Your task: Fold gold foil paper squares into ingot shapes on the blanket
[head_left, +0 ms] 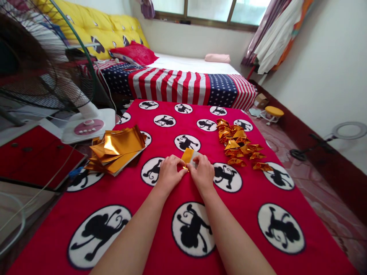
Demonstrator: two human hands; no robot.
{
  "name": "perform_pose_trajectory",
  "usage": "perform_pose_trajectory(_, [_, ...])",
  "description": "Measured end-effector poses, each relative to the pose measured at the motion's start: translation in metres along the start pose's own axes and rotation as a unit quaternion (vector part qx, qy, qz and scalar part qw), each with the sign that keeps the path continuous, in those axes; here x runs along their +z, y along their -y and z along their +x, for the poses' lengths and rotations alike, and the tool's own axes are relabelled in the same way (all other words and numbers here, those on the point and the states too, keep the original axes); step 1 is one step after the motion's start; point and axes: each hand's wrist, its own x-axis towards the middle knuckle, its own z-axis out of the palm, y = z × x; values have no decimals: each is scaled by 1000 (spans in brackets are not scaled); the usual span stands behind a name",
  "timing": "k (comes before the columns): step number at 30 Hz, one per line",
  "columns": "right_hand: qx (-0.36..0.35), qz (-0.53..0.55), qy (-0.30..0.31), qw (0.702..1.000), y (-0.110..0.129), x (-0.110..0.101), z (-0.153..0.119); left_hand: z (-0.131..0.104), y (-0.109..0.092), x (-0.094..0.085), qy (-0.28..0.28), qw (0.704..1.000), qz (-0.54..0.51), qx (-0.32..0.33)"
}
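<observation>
A small gold paper sheet [187,155] with a pale section on its right lies at the middle of the red cloth [160,147]. My left hand [171,170] pinches its near left part, fingers bent together. From the right, my right hand [203,170] grips the same paper, the two thumbs almost meeting over its near edge. Part of the paper is hidden under the fingers. To the left is a loose stack of gold sheets [117,147]. Several folded gold paper pieces [233,139] are heaped on the right side of the cloth.
A fan [88,124] stands at the left beside a red panel [37,154]. Behind the cloth is a bed [177,84] with a red pillow [139,53]. A yellow stool [274,111] and a ring-shaped stand [332,136] are on the right.
</observation>
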Motion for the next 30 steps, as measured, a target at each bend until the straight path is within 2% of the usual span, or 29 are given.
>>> perform_pose_trajectory(7, [-40,85,-26,995,-7,-1,-7,2,4,0,0,1000,-28,7])
perform_pose_trajectory(12, [-78,97,-62,990,-5,-5,-7,4,8,-2,13,999,-42,20])
perform_pose_trajectory(15, [-98,101,-63,988,-1,-7,-6,4,8,-3,17,999,-39,25])
perform_pose_trajectory(21, [-193,64,-4,979,17,-11,-16,3,7,-3,18,999,-24,35])
perform_pose_trajectory(25, [-193,63,35,979,22,-9,-23,0,7,-3,6,999,-22,34])
perform_pose_trajectory(30, [-177,102,89,975,18,-5,-22,-2,6,-2,4,998,-25,51])
